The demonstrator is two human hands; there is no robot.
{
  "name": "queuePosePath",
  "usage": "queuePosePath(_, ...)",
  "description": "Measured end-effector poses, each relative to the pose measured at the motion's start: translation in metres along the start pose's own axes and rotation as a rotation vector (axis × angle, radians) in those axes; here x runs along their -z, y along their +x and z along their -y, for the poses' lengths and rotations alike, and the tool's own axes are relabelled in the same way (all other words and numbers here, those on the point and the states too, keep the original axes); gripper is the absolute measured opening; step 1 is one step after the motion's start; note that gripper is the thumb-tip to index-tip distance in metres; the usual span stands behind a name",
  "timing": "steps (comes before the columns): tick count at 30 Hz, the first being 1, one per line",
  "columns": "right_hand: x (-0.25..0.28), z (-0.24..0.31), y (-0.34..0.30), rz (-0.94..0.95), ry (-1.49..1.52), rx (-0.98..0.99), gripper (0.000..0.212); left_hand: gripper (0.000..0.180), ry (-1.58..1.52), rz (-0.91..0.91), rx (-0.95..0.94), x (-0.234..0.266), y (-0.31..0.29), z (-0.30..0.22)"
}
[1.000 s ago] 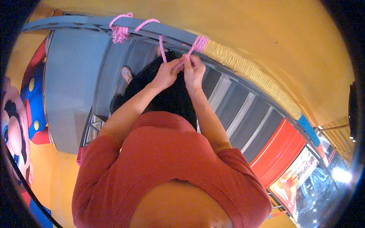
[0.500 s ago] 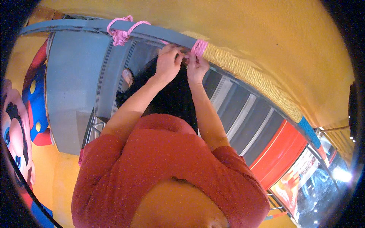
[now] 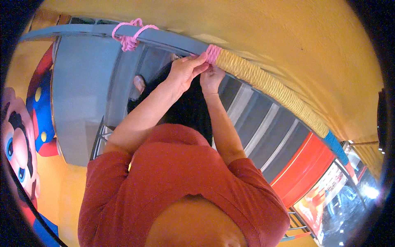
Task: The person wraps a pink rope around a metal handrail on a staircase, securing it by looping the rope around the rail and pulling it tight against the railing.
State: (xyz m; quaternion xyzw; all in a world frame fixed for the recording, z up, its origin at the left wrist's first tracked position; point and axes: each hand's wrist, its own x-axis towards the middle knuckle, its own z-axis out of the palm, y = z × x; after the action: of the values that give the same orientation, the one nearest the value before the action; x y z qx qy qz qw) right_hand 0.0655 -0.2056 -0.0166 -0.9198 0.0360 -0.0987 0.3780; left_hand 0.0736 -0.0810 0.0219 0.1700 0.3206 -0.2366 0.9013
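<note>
Circling a grey rail, the pink rope forms a short band of snug turns, set right up against the left end of a long yellow rope wrapping. Farther left along the rail, more of this pink rope hangs in a knotted bundle, with 2 loops passing over the top.

At the band's left edge is the left hand, partly open, its fingers stretched forward and spread apart, the tips close against the turns. Just below the band sits the right hand, fingers curled up under the rail; I cannot tell whether they grip any rope.

Beyond the yellow wrapping, a blue section covers the rail's right end. Below lie dark stairs with pale edges, then a red panel. A yellow wall stands behind.
</note>
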Motion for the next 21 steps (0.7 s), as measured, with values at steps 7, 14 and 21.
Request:
queuePosePath(7,0.091,0.13,0.013,0.485,-0.049,-0.112,0.011,0.026,-0.045,0.074,-0.01,0.006,0.003,0.001)
queuePosePath(14,0.059,0.106,0.153,1.175,-0.754,0.004,0.036,0.026,-0.095,0.072,-0.082,-0.001,0.003,0.021)
queuePosePath(21,0.059,0.068,0.145,1.111,-0.313,-0.22,0.041,0.029,-0.163,0.122,0.003,0.009,0.011,0.021)
